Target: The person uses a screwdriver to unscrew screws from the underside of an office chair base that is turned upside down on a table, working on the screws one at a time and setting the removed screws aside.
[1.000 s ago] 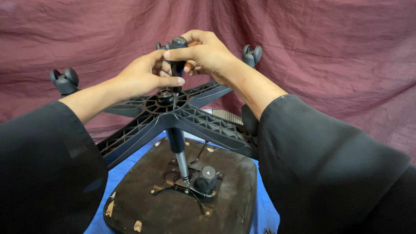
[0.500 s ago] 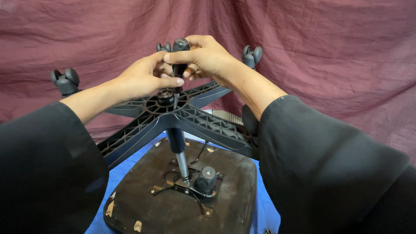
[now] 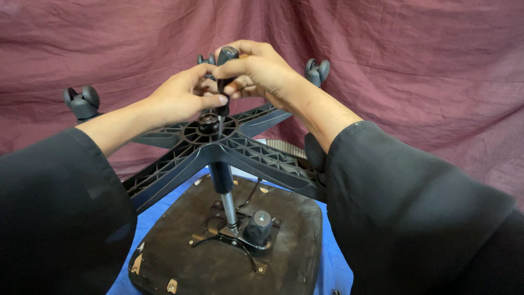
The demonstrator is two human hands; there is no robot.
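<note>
An office chair lies upside down, its black star base (image 3: 251, 153) raised on a gas cylinder (image 3: 225, 188) above the seat underside (image 3: 218, 257). My right hand (image 3: 262, 71) grips a dark-handled screwdriver (image 3: 225, 82) held upright over the base's hub (image 3: 208, 123). My left hand (image 3: 183, 98) pinches the lower part of the handle, just above the hub. The tool's thin shaft runs down toward the hub centre.
Castor wheels (image 3: 82, 104) stick up at the ends of the base arms, another castor (image 3: 318, 71) behind my right hand. A maroon cloth backdrop (image 3: 415, 65) hangs behind. Blue cloth (image 3: 164, 218) lies under the seat. A round knob (image 3: 257, 226) sits on the seat mechanism.
My hands and the screwdriver have shifted slightly; the right hand's grip has turned a little on the handle. The chair has not moved.
</note>
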